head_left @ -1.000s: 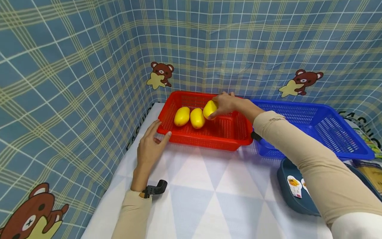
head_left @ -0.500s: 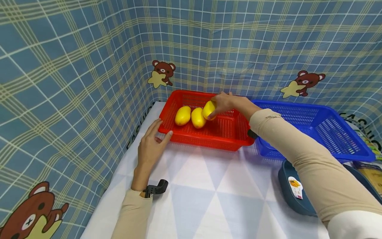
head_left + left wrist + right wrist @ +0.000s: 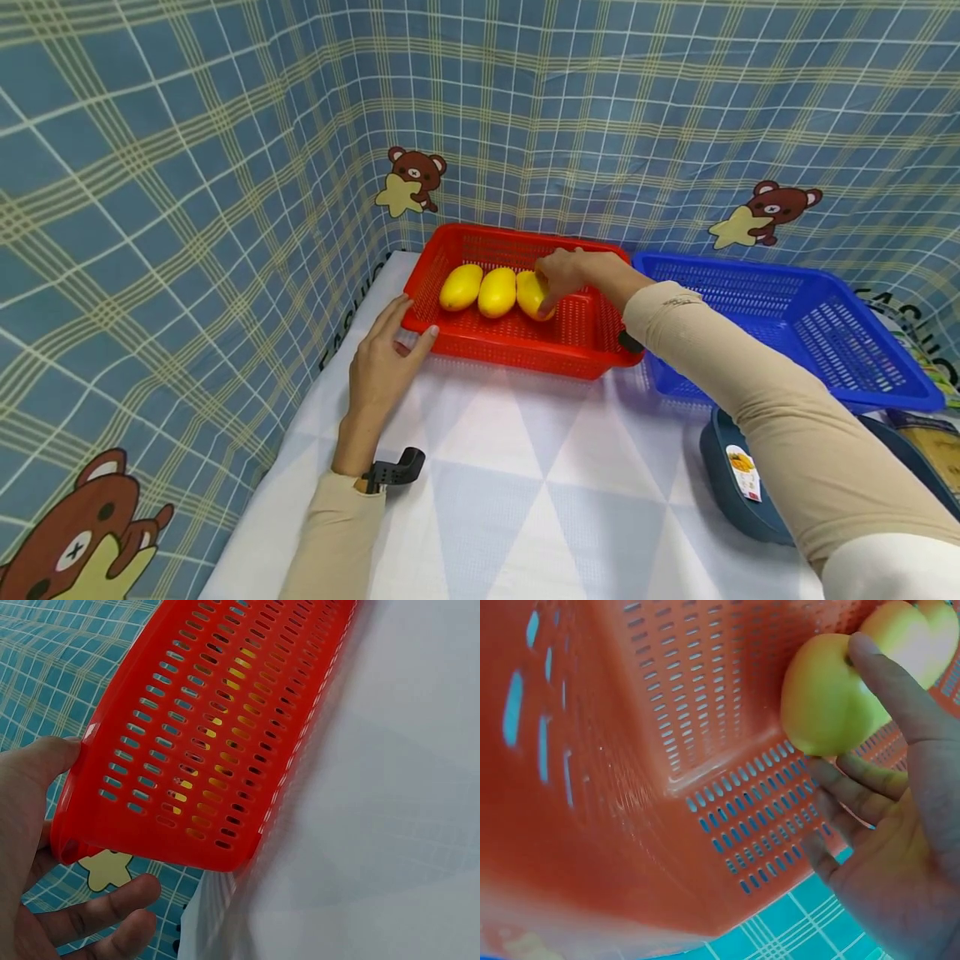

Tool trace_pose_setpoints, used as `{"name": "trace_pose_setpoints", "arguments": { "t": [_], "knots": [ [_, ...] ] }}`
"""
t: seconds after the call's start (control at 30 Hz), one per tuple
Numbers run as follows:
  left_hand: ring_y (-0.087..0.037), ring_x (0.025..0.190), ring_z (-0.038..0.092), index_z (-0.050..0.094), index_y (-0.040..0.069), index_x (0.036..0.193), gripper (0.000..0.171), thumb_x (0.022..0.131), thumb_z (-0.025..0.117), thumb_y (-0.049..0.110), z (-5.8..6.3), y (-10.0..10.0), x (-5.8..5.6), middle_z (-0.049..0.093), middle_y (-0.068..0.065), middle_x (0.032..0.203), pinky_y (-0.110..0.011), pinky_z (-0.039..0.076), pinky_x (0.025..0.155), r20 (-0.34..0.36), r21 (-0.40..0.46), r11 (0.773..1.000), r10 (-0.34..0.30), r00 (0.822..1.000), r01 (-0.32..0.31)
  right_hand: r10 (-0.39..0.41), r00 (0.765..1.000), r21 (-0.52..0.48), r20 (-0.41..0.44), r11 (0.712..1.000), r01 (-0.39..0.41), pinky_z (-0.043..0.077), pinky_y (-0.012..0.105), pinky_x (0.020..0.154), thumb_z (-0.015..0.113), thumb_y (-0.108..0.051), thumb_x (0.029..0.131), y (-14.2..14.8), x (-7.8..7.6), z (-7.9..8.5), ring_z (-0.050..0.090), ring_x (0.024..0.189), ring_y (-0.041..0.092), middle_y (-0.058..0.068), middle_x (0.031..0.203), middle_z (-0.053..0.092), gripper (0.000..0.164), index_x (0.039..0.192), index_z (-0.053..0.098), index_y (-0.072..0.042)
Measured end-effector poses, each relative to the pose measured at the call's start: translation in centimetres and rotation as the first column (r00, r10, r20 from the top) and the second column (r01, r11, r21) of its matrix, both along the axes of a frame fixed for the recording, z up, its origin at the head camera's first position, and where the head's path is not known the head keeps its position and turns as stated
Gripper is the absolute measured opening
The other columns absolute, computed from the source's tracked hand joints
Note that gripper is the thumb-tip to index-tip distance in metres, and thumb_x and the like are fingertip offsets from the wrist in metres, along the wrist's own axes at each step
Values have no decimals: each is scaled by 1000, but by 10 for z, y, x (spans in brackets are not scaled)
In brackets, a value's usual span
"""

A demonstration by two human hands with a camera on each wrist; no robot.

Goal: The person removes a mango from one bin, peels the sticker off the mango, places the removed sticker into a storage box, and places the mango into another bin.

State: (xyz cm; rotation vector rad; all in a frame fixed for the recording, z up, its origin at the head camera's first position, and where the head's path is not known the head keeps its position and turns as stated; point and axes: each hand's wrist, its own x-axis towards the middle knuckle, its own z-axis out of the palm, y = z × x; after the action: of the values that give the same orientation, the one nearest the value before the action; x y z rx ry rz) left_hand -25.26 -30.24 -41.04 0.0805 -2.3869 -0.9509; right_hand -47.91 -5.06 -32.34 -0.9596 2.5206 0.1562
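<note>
Three smooth yellow mangoes lie side by side in a red perforated basket [image 3: 517, 354]: a left mango [image 3: 461, 287], a middle mango [image 3: 497, 293] and a right mango [image 3: 531, 293]. My right hand [image 3: 573, 275] reaches over the basket and holds the right mango low on its floor. In the right wrist view the thumb lies at the stem end of that mango [image 3: 829, 697], with fingertips at its lower side. My left hand [image 3: 382, 362] grips the basket's near left corner, thumb on the rim; in the left wrist view, its lower fingers [image 3: 112, 919] extend free below.
A blue perforated basket [image 3: 900, 392] stands right of the red one. Nearer, a dark teal bin [image 3: 738, 508] with picture labels is partly hidden by the right sleeve. Packets [image 3: 933, 442] lie at the far right. Plaid cloth walls [image 3: 570, 125] close in the back and left.
The right hand has lowered the right mango, so it now lies level in the row beside the middle one. The left hand keeps its place at the basket corner.
</note>
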Motion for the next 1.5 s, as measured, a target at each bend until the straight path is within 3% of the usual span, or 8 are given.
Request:
{"name": "trace_pose_setpoints", "arguments": {
  "t": [0.23, 0.47, 0.77, 0.97, 1.13, 1.5],
  "knots": [
    [-25, 93, 65, 53, 14, 146, 64, 93, 66, 48, 2, 4, 0, 45, 3, 153, -39, 54, 67, -3, -13, 1000, 6, 1000, -6, 3, 999, 33, -37, 999, -2, 24, 58, 111, 78, -55, 80, 1, 9, 10, 39, 131, 34, 11, 138, 55, 89, 148, 44, -8],
    [-20, 72, 61, 53, 16, 147, 64, 94, 65, 50, 1, 3, 2, 44, 7, 153, -35, 51, 63, 11, -17, 1000, 19, 1000, -19, -24, 1000, -20, 1, 1000, 24, 5, 70, 112, 72, -53, 88, 11, 13, 24, 23, 144, 40, 15, 156, 38, 89, 154, 36, -6],
    [-20, 75, 62, 52, 14, 147, 65, 94, 66, 49, 2, 9, 5, 44, 3, 154, -35, 53, 68, 13, 18, 1000, 10, 1000, -10, -16, 999, -158, -41, 987, 10, 18, 68, 108, 69, -46, 93, 52, 43, 39, 28, 142, 39, 16, 152, 43, 77, 150, 42, -3],
    [-21, 76, 63, 52, 15, 147, 64, 94, 66, 48, 0, 8, 5, 44, 4, 154, -37, 55, 70, 11, 19, 1000, 19, 1000, -19, 3, 995, -294, -103, 955, -33, 18, 71, 107, 69, -39, 94, 87, 70, 43, 32, 141, 39, 18, 148, 47, 67, 145, 50, -1],
    [-24, 82, 64, 51, 17, 148, 65, 94, 65, 49, 1, 9, 3, 43, 5, 154, -40, 56, 74, 38, 36, 999, 27, 999, -28, -32, 991, -375, -128, 927, -19, 22, 68, 108, 71, -34, 93, 116, 93, 43, 39, 136, 39, 18, 141, 55, 59, 140, 56, -3],
    [-30, 97, 64, 49, 14, 149, 64, 96, 63, 46, 6, 13, 5, 41, 3, 156, -47, 55, 82, 64, 52, 999, -2, 998, -1, -71, 983, -495, -169, 869, -22, 26, 68, 107, 73, -29, 93, 165, 140, 43, 42, 132, 40, 17, 138, 58, 51, 136, 61, -5]
  ]
}}
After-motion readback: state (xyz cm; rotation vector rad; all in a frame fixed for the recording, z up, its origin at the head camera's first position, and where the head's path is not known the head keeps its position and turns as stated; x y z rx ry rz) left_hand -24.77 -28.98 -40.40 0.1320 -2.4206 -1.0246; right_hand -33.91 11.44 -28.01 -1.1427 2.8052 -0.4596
